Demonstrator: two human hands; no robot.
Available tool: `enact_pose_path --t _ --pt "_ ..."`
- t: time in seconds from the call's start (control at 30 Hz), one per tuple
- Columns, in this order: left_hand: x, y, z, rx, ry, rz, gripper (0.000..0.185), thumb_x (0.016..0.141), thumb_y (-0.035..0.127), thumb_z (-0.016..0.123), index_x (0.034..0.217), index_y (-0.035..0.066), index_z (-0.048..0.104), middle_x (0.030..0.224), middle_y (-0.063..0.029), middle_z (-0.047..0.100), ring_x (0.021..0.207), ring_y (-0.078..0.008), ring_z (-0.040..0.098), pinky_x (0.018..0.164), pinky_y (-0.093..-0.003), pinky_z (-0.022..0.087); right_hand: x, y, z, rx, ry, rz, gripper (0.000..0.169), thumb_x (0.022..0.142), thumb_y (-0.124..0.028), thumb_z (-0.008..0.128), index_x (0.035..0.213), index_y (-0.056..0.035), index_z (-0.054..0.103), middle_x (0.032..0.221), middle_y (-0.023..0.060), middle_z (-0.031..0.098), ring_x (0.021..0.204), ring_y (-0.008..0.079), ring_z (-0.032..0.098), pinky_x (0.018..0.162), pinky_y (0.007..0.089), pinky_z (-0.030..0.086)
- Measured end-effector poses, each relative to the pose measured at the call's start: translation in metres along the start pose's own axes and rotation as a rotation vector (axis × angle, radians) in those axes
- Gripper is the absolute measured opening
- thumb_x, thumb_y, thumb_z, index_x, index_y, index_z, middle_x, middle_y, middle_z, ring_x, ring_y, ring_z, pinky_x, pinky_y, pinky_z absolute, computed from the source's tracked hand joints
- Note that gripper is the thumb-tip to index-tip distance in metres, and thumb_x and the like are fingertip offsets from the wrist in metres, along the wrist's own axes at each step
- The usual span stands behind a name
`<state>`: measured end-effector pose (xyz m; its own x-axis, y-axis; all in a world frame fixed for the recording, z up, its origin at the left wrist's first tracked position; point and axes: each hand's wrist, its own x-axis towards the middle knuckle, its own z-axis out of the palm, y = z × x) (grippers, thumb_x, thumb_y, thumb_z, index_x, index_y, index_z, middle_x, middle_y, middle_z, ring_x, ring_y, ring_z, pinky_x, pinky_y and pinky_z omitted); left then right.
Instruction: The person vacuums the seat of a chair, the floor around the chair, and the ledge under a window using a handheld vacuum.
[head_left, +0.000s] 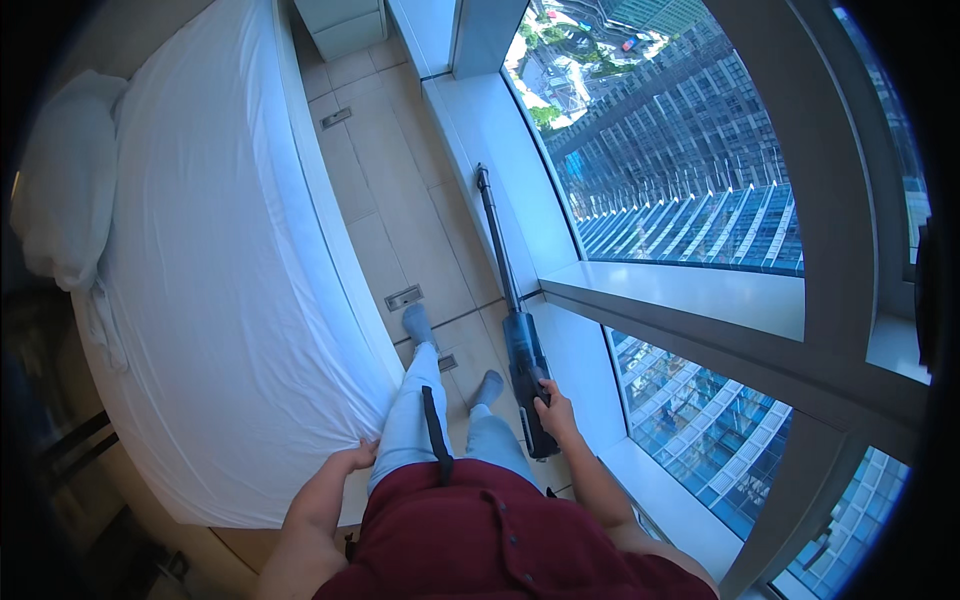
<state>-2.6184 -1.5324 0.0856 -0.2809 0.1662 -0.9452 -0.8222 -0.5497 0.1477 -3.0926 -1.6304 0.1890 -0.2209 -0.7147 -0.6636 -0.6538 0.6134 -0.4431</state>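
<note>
My right hand (555, 411) is closed around the handle of a dark stick vacuum cleaner (523, 349). The vacuum's thin tube reaches forward, and its narrow tip rests at or just above the white window ledge (487, 112). At the near edge of the bed, my left hand (364, 454) touches the white bed sheet (225, 300) beside my leg; its fingertips are partly hidden, so a grip on the cloth cannot be made out.
The bed fills the left side, with a white pillow (71, 180) on its far edge. Tiled floor (401, 187) with metal floor plates (403, 297) runs between bed and ledge. Tall windows (675, 150) stand at the right, and a white cabinet (349, 34) ahead.
</note>
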Motion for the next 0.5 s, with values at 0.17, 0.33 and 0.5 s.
enact_pose_path --t 0.17,0.33,0.5 --pt "-0.11 0.053 -0.089 -0.453 0.247 -0.085 0.07 0.082 0.033 0.062 0.141 0.014 0.03 0.14 -0.0202 0.036 0.13 -0.034 0.033 0.103 -0.0455 0.032 -0.077 0.014 0.003 0.017 0.057 0.104 0.04 0.083 -0.015 0.057 0.122 -0.0112 0.046 0.08 0.0159 0.064 0.049 0.0231 0.06 0.044 0.0355 0.048" --pt "-0.103 0.041 -0.173 -0.247 0.586 0.047 0.05 0.08 0.024 0.064 0.124 0.003 0.051 0.119 -0.0189 0.057 0.107 -0.0284 0.056 0.092 -0.0352 0.044 -0.069 -0.027 -0.004 0.071 0.05 0.172 0.04 0.083 -0.015 0.057 0.121 -0.0108 0.046 0.08 0.016 0.064 0.049 0.0231 0.061 0.043 0.0352 0.048" --pt "-0.127 0.131 -0.236 -0.062 0.726 0.214 0.05 0.081 0.024 0.063 0.125 0.005 0.05 0.114 -0.0192 0.059 0.105 -0.0296 0.058 0.09 -0.0366 0.045 -0.001 -0.12 -0.03 0.197 -0.036 0.302 0.041 0.081 -0.018 0.059 0.12 -0.0133 0.047 0.102 0.0218 0.063 0.093 0.0394 0.061 0.08 0.0438 0.049"
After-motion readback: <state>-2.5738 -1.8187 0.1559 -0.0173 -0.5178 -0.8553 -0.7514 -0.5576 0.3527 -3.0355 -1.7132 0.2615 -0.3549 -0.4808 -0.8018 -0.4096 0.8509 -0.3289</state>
